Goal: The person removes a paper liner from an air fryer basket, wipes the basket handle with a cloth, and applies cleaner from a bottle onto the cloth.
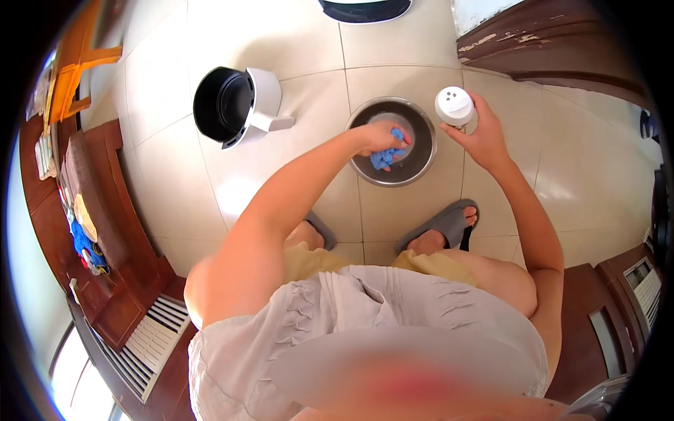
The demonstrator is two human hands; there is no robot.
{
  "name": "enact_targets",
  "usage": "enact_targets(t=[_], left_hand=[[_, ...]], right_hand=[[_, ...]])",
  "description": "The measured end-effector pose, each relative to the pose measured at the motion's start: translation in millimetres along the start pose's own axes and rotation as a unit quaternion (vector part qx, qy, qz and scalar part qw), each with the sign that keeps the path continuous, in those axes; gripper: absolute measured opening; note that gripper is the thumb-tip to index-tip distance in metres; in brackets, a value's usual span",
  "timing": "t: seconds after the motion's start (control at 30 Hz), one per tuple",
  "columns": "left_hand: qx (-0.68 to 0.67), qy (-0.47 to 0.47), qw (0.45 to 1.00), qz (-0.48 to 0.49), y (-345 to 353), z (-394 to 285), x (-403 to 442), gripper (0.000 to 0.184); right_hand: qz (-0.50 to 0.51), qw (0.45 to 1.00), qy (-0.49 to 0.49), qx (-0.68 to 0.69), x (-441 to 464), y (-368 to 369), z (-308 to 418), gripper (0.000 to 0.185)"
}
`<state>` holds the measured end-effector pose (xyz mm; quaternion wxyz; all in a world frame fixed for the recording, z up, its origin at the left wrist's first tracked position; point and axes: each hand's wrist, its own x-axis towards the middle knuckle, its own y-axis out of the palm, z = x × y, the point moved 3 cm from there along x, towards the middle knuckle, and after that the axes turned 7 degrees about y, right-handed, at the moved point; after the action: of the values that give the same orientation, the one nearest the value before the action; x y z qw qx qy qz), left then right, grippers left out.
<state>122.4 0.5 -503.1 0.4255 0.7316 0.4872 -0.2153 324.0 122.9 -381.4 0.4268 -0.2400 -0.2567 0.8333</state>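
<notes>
My left hand [379, 139] is closed on a crumpled blue cloth [383, 158] inside a round metal basin [430, 156] on the floor. The basin looks dark inside, and I cannot make out how much liquid it holds. To its right, my right hand [484, 133] grips a white container [454, 107] by its side, with the holes in its round lid facing up. The container is beside the basin's upper right rim, apart from my left hand.
A white and black air-fryer basket [265, 95] lies on its side on the tiled floor [309, 161], left of the basin. A white and black appliance [365, 10] is at the top edge. Brown wooden furniture [140, 231] lines the left. My slippered feet [439, 228] are below the basin.
</notes>
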Motion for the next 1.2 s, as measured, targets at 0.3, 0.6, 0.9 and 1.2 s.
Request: enact_targets(t=[0.3,0.6,0.9,1.2], left_hand=[[0.189,0.171,0.940,-0.225,14.0,7.0,18.6,0.070],[0.238,0.218,0.896,-0.304,13.5,23.9,26.0,0.056],[0.030,0.075,0.979,-0.188,19.4,14.3,22.8,0.043],[0.024,0.071,0.996,-0.057,9.4,10.8,18.7,0.060]], right_hand=[[0.020,1.000,-0.017,-0.004,0.3,5.7,2.3,0.072],[0.033,0.999,-0.019,-0.009,1.2,8.0,3.2,0.073],[0.042,0.999,-0.005,-0.007,-1.1,6.7,1.2,0.071],[0.018,0.998,-0.053,0.006,3.9,12.2,-6.4,0.070]])
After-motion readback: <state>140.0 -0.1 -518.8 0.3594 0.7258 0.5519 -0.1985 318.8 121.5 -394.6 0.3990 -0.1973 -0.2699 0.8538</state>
